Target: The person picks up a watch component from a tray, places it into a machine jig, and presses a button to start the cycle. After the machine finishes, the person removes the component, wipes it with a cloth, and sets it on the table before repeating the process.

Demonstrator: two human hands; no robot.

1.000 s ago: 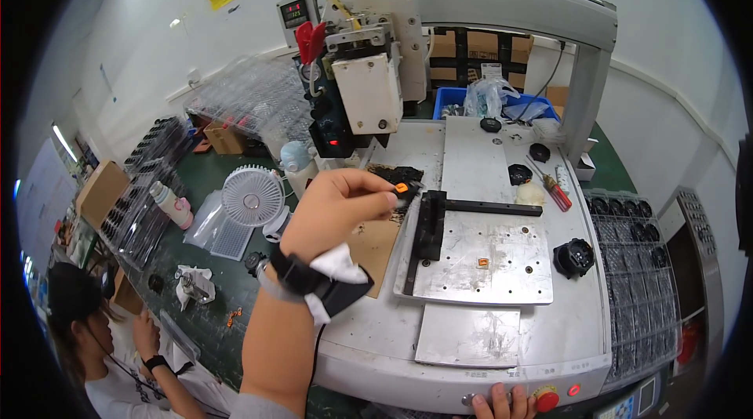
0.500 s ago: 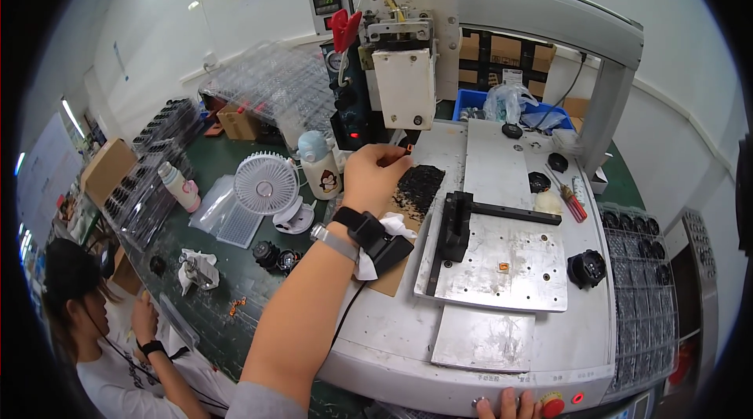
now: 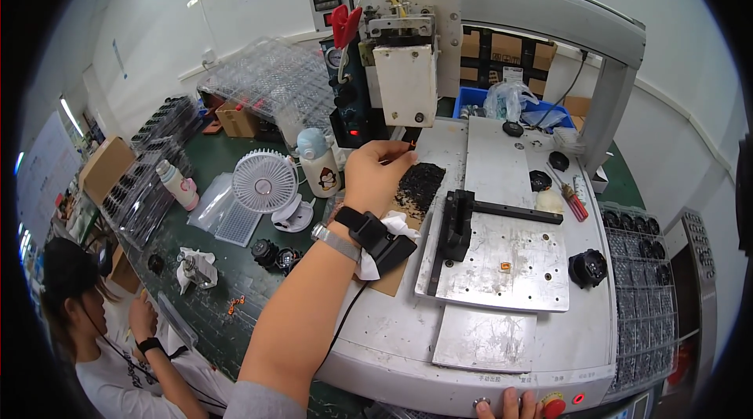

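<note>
My left hand (image 3: 376, 176) reaches up below the machine's white dispensing head (image 3: 405, 86). Its thumb and fingertips pinch a small orange-and-black part (image 3: 412, 145) under the head. Just below the fingers, a mound of black hardened material (image 3: 421, 188) covers a piece of cardboard. My right hand (image 3: 510, 403) shows only its fingertips, apart and resting on the machine's front panel. The thumb touches a round metal button (image 3: 481, 403); the other fingers lie beside a red knob (image 3: 554, 406). On the metal fixture plate (image 3: 502, 246) sits a small orange piece (image 3: 505, 268).
A white fan (image 3: 265, 181) and a blue-lidded bottle (image 3: 318, 164) stand left of my arm. To the right are a black round housing (image 3: 587, 268), a red-handled screwdriver (image 3: 576, 205) and clear trays (image 3: 643, 301). A co-worker (image 3: 102, 333) sits at lower left.
My left fingertips have shifted very slightly to the right with the small part still pinched. My right fingertips stay at the panel almost unmoved.
</note>
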